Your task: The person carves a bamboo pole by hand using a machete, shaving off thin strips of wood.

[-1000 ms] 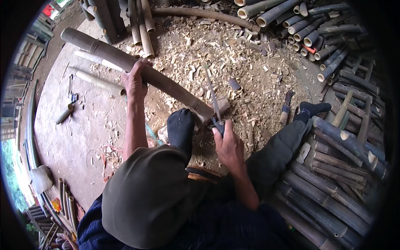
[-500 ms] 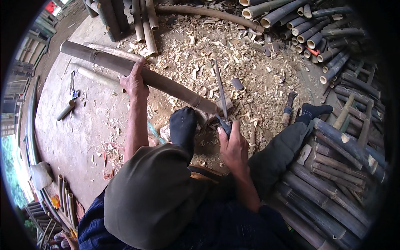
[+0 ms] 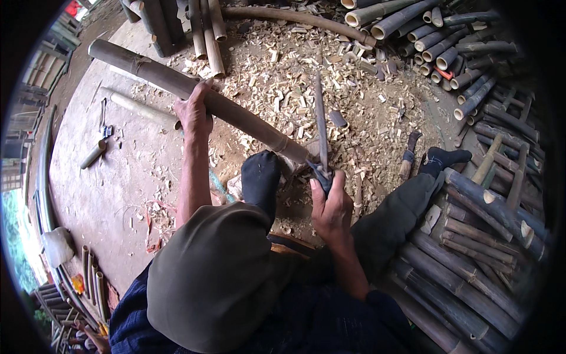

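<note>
My left hand (image 3: 194, 112) is closed around a dark bamboo pole (image 3: 247, 123), which slants from the upper left down to the right. The pole's lower end rests at a wooden block (image 3: 293, 167) by my left foot in a dark sock. In my right hand (image 3: 332, 203) is a long, narrow knife (image 3: 322, 121), gripped by its dark-wrapped handle. Its blade points away from me, its base close beside the pole's lower end; whether they touch I cannot tell.
Wood chips (image 3: 283, 76) cover the ground ahead. A second knife (image 3: 409, 154) lies near my right foot. Stacked bamboo (image 3: 436, 44) fills the far right, with more poles (image 3: 466, 283) along my right leg. A pale bamboo piece (image 3: 138, 107) and a short tube (image 3: 93, 154) lie left.
The upper end of the pole has risen a little, with my left hand still around it. The knife blade has swung slightly to the right and stands more upright.
</note>
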The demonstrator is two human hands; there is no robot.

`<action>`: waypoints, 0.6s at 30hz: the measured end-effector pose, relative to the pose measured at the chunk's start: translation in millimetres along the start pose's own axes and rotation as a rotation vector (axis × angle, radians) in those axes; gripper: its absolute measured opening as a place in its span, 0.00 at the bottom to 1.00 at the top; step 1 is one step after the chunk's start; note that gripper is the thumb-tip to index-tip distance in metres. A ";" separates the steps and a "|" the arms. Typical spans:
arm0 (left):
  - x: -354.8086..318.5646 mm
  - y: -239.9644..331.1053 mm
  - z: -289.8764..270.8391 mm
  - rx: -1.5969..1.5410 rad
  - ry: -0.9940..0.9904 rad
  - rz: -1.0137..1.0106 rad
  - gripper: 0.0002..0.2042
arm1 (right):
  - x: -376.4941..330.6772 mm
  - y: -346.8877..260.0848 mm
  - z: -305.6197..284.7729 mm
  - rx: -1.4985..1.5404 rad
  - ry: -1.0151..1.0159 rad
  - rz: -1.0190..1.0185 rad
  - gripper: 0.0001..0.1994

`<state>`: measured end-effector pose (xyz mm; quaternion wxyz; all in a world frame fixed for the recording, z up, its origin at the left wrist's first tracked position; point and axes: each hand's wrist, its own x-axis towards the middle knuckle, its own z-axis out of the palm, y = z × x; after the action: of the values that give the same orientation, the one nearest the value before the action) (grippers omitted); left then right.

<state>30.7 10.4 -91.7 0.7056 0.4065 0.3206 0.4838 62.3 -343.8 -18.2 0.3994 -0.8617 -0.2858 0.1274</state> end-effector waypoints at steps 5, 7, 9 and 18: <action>-11.1 4.6 24.8 0.030 -0.010 0.005 0.19 | 10.1 85.6 44.4 -0.360 -0.196 0.280 0.18; -4.3 10.0 2.5 0.031 -0.115 -0.052 0.20 | 8.9 54.5 33.1 -0.316 -0.212 0.193 0.18; -9.0 12.0 6.8 -0.024 -0.087 -0.014 0.20 | 15.5 7.5 11.3 -0.211 -0.155 0.208 0.18; -26.1 12.4 7.5 -0.033 -0.109 -0.045 0.24 | -15.1 58.8 43.0 -0.325 -0.174 0.281 0.20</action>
<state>23.3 -13.7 -75.8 0.7393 0.4135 0.2827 0.4501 53.9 -356.7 -91.0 0.2076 -0.9318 -0.2132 0.2080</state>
